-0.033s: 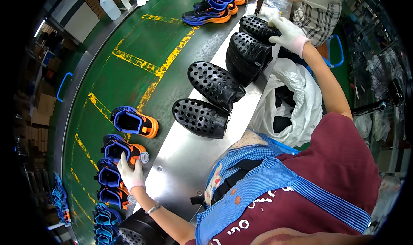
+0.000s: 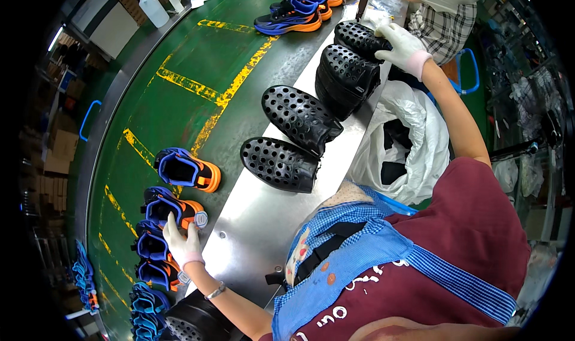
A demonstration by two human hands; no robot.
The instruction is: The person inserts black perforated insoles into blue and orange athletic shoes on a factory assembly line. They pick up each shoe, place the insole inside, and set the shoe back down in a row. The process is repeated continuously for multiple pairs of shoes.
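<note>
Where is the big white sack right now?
In the head view, the white sack is right of centre, beside the metal ledge and below the gloved right hand in the picture.

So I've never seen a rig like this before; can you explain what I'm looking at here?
There is no robot here: these are a person's own two hands, in white gloves. Both pictures come from one wide fisheye camera on the person's head, looking down, so straight edges bend near the rim.

The left hand is at the heel of an orange-and-blue sneaker, in a row on the green work surface. The right hand is on the rear end of the farthest perforated black shoe form; how firmly either hand grips, I can't tell. More such forms lie on the metal ledge. Beside it is a white sack with dark things inside.
</note>
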